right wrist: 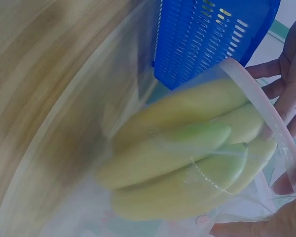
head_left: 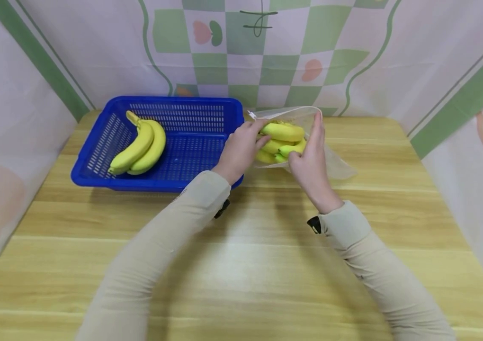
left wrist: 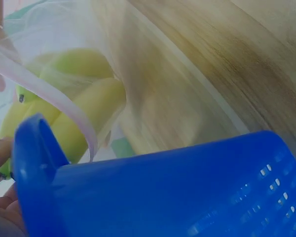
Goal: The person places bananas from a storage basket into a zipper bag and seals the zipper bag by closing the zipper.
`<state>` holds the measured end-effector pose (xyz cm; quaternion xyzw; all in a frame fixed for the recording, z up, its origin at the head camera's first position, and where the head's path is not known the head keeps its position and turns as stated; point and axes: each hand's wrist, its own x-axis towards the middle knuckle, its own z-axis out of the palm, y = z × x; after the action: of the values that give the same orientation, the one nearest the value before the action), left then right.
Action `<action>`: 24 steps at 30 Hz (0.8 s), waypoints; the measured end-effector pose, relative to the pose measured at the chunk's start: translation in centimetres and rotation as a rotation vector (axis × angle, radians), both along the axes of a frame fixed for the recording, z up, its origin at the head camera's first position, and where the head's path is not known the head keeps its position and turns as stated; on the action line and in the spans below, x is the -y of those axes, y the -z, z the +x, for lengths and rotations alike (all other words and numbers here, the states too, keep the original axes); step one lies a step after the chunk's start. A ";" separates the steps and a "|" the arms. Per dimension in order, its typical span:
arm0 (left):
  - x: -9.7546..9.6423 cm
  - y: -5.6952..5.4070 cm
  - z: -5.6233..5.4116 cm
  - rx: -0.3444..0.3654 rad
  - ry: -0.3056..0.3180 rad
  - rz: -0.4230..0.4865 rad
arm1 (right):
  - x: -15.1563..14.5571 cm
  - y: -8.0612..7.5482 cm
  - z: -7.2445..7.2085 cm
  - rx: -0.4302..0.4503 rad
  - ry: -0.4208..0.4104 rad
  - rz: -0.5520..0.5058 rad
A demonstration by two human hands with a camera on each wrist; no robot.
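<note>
A bunch of bananas (head_left: 285, 137) lies partly inside a translucent zipper bag (head_left: 338, 163), its yellow-green tips toward the mouth. My left hand (head_left: 241, 148) grips the bunch at its left end, by the bag's opening, thumb and fingers on the top banana. On the other side my right hand (head_left: 313, 163) holds the bag's rim, fingers straight up along the outside and thumb at the mouth. The right wrist view shows the bananas (right wrist: 177, 168) through the film, with left fingers (right wrist: 286, 74) beside the pale rim. Part of the left hand is hidden behind the basket in the left wrist view.
A blue plastic basket (head_left: 156, 183) stands on the wooden table (head_left: 241, 265), left of the bag, with another pair of bananas (head_left: 141, 144) in its left half. The left forearm passes close to its right front corner. A patterned curtain (head_left: 245, 61) hangs behind.
</note>
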<state>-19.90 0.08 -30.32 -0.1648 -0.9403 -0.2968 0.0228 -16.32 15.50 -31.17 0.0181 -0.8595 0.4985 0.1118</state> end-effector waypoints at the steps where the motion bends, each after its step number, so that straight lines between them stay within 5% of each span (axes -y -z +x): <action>1: 0.0 0.1 0.0 0.002 0.001 0.005 | 0.0 0.0 0.0 0.003 0.000 -0.001; 13: 0.2 1.1 -0.7 0.077 0.098 0.116 | -0.1 0.3 -0.1 0.005 0.012 0.007; 24: 0.6 1.6 -0.7 0.017 0.024 -0.052 | -0.2 0.6 -0.3 -0.002 0.020 0.018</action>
<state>-20.56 -0.55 -31.90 -0.1741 -0.9459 -0.2737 0.0068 -16.66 15.70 -31.77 0.0110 -0.8640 0.4893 0.1177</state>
